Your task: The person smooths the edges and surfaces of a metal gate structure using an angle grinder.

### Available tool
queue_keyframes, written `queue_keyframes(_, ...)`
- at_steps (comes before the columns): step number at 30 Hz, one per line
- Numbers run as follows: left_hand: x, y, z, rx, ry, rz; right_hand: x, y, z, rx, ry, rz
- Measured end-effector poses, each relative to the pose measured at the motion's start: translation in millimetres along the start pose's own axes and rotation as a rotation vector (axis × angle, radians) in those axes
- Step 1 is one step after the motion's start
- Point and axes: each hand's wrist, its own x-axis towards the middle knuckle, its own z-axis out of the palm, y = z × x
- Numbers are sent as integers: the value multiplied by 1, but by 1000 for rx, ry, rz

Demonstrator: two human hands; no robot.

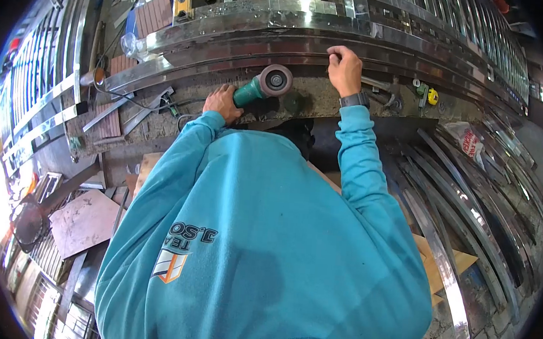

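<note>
My left hand [223,104] is wrapped round the green body of an angle grinder [249,93]. The grinder's round disc [276,80] faces up, over the near side of the metal bars. To the right, my right hand [345,72] is raised over the long polished metal bars [304,41], its fingers curled in and its thumb near the forefinger. Whether anything small sits between those fingers is hidden. Just right of that hand lies a hammer [392,100]. Farther right is a yellow tape measure [433,97] beside a small green-and-silver tool [420,89].
A yellow spirit level [182,0] stands at the far edge. Loose flat metal strips [143,111] and a power cable [129,101] lie left of the grinder. Long metal tubes [450,199] spread across the floor at right, near a white plastic bag [467,141]. A square board [85,222] lies lower left.
</note>
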Motion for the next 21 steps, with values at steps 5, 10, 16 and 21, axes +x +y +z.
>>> queue_keyframes(5,0,-1,-1,2,-14,1,-67,60,-7,-31,52,315)
queue_keyframes(10,2,-1,-1,9,-40,-4,-154,102,11,-45,73,466)
queue_keyframes(16,0,1,-2,19,17,-2,-214,101,47,156,25,797)
queue_keyframes(21,5,0,-5,3,-42,-9,-285,96,73,373,71,1077)
